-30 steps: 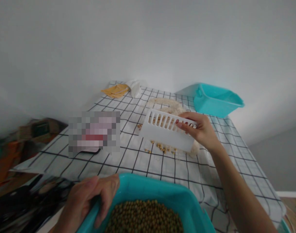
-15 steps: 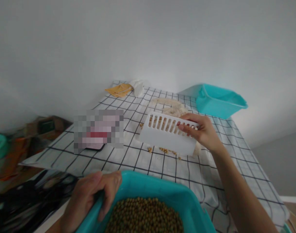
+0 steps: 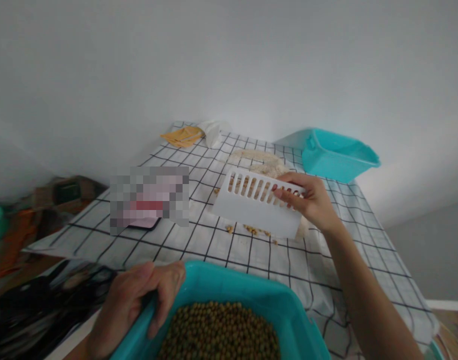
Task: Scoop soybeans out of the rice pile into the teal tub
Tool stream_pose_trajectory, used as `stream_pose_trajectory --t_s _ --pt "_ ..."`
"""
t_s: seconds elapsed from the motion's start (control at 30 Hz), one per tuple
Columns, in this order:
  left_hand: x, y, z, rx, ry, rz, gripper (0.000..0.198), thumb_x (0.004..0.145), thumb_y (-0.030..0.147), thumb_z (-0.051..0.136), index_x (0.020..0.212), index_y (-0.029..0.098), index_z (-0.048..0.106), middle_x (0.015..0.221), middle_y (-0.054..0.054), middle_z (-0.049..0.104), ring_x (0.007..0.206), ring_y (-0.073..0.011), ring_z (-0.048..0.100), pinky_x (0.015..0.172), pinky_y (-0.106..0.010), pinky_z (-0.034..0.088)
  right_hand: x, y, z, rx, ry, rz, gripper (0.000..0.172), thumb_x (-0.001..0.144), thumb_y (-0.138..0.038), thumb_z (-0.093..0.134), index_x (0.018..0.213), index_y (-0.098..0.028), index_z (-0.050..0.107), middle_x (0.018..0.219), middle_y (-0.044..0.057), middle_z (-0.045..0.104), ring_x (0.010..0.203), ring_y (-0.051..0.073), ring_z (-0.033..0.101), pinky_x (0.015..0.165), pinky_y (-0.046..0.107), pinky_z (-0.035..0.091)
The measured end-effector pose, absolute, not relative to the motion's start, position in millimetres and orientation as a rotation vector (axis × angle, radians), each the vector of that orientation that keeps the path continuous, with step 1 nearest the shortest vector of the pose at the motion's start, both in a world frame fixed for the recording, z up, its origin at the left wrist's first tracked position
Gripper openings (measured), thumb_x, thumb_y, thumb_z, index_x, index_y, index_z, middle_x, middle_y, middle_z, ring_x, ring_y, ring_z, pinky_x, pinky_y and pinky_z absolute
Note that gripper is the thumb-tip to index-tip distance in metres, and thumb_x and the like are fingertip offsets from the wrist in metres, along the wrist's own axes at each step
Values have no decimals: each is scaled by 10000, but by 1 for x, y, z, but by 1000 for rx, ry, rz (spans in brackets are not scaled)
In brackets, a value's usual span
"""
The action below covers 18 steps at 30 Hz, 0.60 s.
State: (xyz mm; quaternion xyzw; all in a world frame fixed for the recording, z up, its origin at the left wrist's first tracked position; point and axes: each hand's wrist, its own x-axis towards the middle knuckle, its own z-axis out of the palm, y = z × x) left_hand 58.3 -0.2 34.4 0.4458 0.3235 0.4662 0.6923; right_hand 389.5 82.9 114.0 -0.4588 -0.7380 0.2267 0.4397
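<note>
My left hand (image 3: 149,295) grips the rim of a teal plastic bin (image 3: 236,280) at the table's near edge, fingers hooked over its left corner. Small round greenish-brown pellets (image 3: 221,332) fill the bin's bottom. My right hand (image 3: 307,200) pinches the slotted edge of a white plastic plate (image 3: 255,210), which it holds tilted over the tablecloth. A few yellowish crumbs (image 3: 251,230) lie along the plate's lower edge. Behind the plate sits a pale, powdery heap (image 3: 268,167), partly hidden by it.
A second teal bin (image 3: 337,157) stands at the back right by the wall. Yellow cloth (image 3: 181,136) and a white crumpled piece (image 3: 211,134) lie at the back left. A blurred-out pink phone-like object (image 3: 149,205) rests on the left of the checked tablecloth (image 3: 202,242).
The whole view has shifted slightly, so things appear a little left and higher. Both hands keep their holds on the bin and the plate.
</note>
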Motion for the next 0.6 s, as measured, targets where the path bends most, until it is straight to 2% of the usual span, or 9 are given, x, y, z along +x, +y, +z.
stream_pose_trajectory --t_s 0.13,0.33,0.6 --pt "54 3 33 1039 662 1015 677 1039 626 536 514 256 750 469 -13 611 530 -208 511 677 -360 418 389 83 116 -1178 -1836 542 138 891 -338 760 891 -213 821 846 20 774 652 145 628 612 284 466" --pt "58 -2 43 994 767 1003 666 995 671 574 483 280 743 453 -24 575 523 -229 474 682 -386 415 387 81 116 -1138 -1884 597 172 891 -387 772 900 -224 827 848 18 777 678 151 644 614 282 465" --pt "61 -4 40 999 753 1058 643 1043 542 514 490 315 753 415 -32 529 505 -247 433 710 -382 408 391 83 115 -1138 -1847 577 136 885 -358 783 906 -232 830 848 15 775 683 154 653 643 291 484"
